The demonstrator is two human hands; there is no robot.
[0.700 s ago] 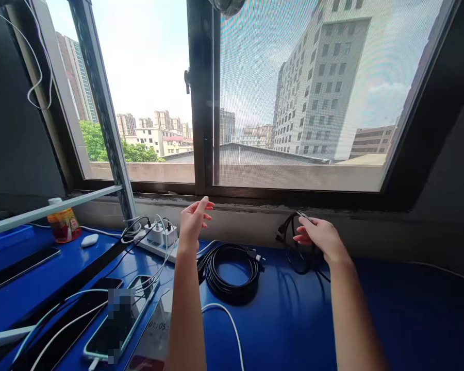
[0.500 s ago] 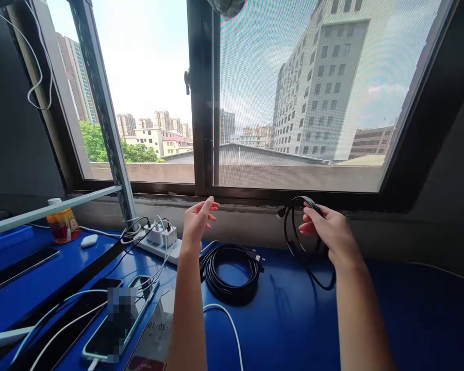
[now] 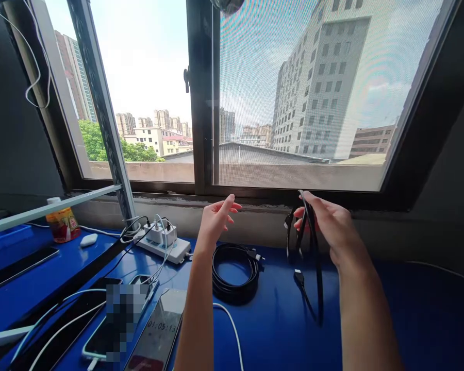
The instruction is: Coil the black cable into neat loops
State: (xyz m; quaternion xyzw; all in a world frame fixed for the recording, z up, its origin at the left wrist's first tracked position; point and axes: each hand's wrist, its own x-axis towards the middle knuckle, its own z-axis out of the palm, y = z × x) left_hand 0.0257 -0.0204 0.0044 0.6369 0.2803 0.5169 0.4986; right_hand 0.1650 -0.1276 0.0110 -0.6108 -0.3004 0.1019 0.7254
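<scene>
power strip | coiled black cable | jar | phones | blue table

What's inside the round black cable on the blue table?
Inside the coiled cable only bare blue table shows. The left arm covers part of the coil's left edge, so what lies there is hidden.

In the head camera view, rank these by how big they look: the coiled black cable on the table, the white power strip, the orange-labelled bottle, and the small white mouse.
1. Coiled black cable, largest.
2. White power strip.
3. Orange-labelled bottle, though it stands farther from the camera, so its rank against the strip is unsure.
4. Small white mouse, smallest.
</scene>
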